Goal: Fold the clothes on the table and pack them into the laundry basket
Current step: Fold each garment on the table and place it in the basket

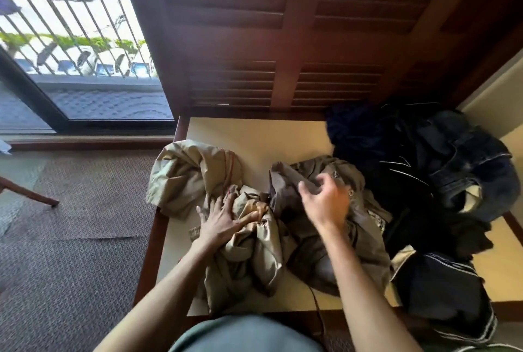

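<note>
A crumpled beige garment (192,179) lies on the left half of the cream-topped table (254,136) and hangs over its left edge. My left hand (223,223) rests flat on it with fingers spread. Beside it lies a rumpled grey-brown garment (314,255). My right hand (325,201) hovers over that garment's upper part, blurred, fingers loosely curled, and whether it holds cloth is unclear. No laundry basket is in view.
A heap of dark clothes (424,170), denim among them, fills the table's right side, with a dark striped piece (447,295) hanging off the near right corner. Wooden louvred shutters (283,40) stand behind the table. Carpet (70,238) and a barred window (70,26) lie left.
</note>
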Tool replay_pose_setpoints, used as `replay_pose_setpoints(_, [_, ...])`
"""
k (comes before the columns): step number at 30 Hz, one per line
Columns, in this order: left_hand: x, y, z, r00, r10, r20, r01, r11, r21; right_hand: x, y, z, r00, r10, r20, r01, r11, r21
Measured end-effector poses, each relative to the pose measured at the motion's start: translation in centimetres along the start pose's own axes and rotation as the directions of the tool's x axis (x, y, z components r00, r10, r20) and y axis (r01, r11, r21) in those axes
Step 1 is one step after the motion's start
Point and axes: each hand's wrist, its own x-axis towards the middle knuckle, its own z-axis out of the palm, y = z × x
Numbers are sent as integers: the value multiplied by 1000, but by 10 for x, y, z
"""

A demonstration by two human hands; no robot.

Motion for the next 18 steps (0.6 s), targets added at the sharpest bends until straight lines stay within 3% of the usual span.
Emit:
replay_pose_setpoints(1, [4,-1,3,1000,-3,-18,4,999,32,12,13,-8,999,48,1,-47,990,-130])
replay_pose_setpoints(3, [9,3,5,999,10,-42,-5,994,113,27,33,-10,957,179,226,-128,966,-225])
replay_pose_setpoints(5, [15,9,7,998,29,-60,-19,988,156,25,48,7,903,197,382,-90,956,-281])
replay_pose_setpoints(9, [23,25,-1,998,-1,-66,17,973,231,10,57,33,939,46,341,93,921,-379])
replay_pose_setpoints(11, [24,42,-10,1000,5,-25,1,973,231,11,62,26,938,15,345,77,965,-252])
replay_pose_setpoints(13, [22,71,-21,993,122,3,-121,982,142,17,65,6,951,-15,310,24,999,-25])
replay_pose_setpoints(16, [11,121,-27,948,312,60,-299,940,-163,24,57,-35,976,-129,173,90,972,219])
replay_pose_setpoints(18, [3,155,-24,938,334,91,-271,873,-406,28,44,-62,979,-205,-13,201,941,274])
